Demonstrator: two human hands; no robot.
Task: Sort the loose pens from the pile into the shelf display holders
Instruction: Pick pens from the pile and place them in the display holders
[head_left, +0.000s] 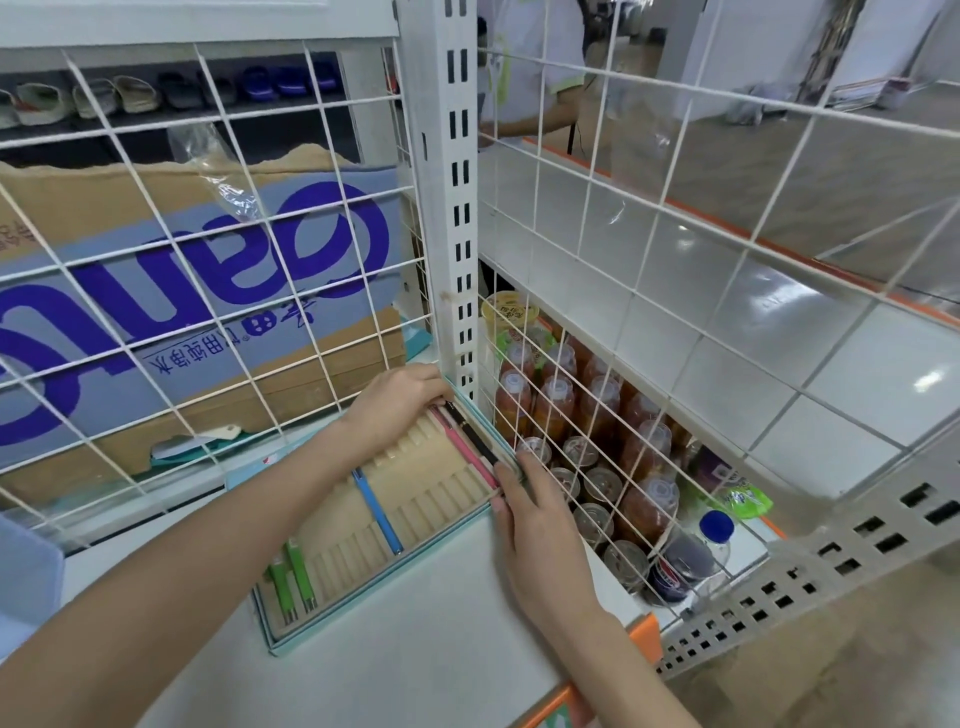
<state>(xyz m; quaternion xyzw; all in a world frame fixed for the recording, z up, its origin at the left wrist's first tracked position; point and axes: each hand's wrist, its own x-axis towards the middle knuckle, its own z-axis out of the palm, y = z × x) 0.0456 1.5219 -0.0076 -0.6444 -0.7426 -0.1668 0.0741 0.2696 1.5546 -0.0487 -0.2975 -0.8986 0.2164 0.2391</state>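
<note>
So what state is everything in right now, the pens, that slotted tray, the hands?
Pen tray: flat on the shelf, most slots unfilled.
Black pen: in the far right slot, both hands on it.
Pink pen: slotted beside the black pen.
Blue pen: slotted mid-tray.
Green pens: two slotted at the left end.
Left hand: fingertips at the black pen's far end.
Right hand: fingertips at its near end.

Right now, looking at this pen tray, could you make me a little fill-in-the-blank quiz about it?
1. The black pen lies right beside a ____ pen.
2. The number of green pens in the display tray is ____.
3. A lone ____ pen lies near the tray's middle.
4. Both hands, left hand and right hand, touch the ____ pen.

Missing words: pink; two; blue; black
</note>
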